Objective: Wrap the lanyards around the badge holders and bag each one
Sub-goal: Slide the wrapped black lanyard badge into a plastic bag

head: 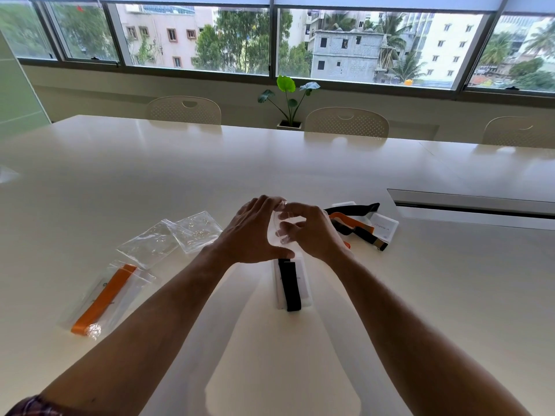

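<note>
Above a white table (390, 295), the left hand (252, 232) and right hand (309, 232) both pinch a clear plastic bag (277, 226). Beneath them lies a clear badge holder wrapped in black lanyard (290, 283).

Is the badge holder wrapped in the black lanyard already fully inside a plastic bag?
No, the black-wrapped badge holder lies mostly bare on the table while both hands work the clear bag at its top end.

Wrapped badge holder (292, 284) below hands (282, 232)

White table (300, 163): bagged orange lanyard (103, 298), empty bags (171, 237), loose lanyards (354, 222).
</note>
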`<state>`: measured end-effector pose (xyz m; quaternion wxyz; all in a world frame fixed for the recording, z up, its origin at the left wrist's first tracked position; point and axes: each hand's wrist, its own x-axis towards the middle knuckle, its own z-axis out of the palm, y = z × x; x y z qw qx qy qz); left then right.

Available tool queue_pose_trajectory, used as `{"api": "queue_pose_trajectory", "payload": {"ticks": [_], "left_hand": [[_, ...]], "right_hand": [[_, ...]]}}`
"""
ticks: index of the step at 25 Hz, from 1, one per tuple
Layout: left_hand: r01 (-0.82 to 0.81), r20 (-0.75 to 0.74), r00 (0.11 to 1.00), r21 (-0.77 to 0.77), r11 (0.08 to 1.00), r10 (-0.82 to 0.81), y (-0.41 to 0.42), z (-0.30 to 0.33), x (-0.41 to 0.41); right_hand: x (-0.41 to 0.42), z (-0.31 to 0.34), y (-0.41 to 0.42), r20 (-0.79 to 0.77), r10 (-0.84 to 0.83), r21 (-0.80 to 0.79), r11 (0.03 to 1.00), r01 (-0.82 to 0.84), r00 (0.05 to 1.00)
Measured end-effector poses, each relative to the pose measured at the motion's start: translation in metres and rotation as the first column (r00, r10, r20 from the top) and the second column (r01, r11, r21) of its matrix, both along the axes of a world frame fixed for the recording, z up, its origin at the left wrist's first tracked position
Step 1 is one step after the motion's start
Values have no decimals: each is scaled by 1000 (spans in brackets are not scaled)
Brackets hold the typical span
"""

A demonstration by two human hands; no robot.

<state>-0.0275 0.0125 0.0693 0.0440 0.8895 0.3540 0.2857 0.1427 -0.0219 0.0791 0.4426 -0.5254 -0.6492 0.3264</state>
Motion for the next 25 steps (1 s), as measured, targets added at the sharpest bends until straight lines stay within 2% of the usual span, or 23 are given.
{"api": "queue_pose_trajectory", "payload": {"ticks": [4,7,8,10,12,14,16,19,23,25], "left_hand": [[-52,87,995,45,998,48,-2,2,-5],[-98,135,987,64,993,88,-1,3,-13],[-111,142,985,67,992,100,-1,4,-16],[-137,140,982,61,989,127,1,3,-22],[-166,120,980,48,985,160,2,1,-26],[-178,91,980,38,983,174,3,-1,-28],[-183,77,981,34,983,180,2,-2,-29],[-184,69,981,28,982,182,2,-3,-31],[-189,63,980,16,982,188,0,-2,-32],[-188,51,981,4,982,188,0,-2,-32]], "right_hand": [[6,0,-2,-184,82,-13,996,-85,980],[15,-5,0,-324,-37,-13,999,35,945],[18,-8,1,-300,-84,-19,996,82,950],[27,-13,2,-47,-81,-50,996,79,996],[34,-22,1,270,96,-179,983,-49,958],[35,-30,3,417,259,-321,939,-125,871],[32,-34,6,457,352,-377,909,-181,817],[28,-34,10,484,375,-366,908,-206,791],[26,-32,11,451,352,-365,911,-190,820],[27,-34,10,370,338,-386,903,-188,865]]}}
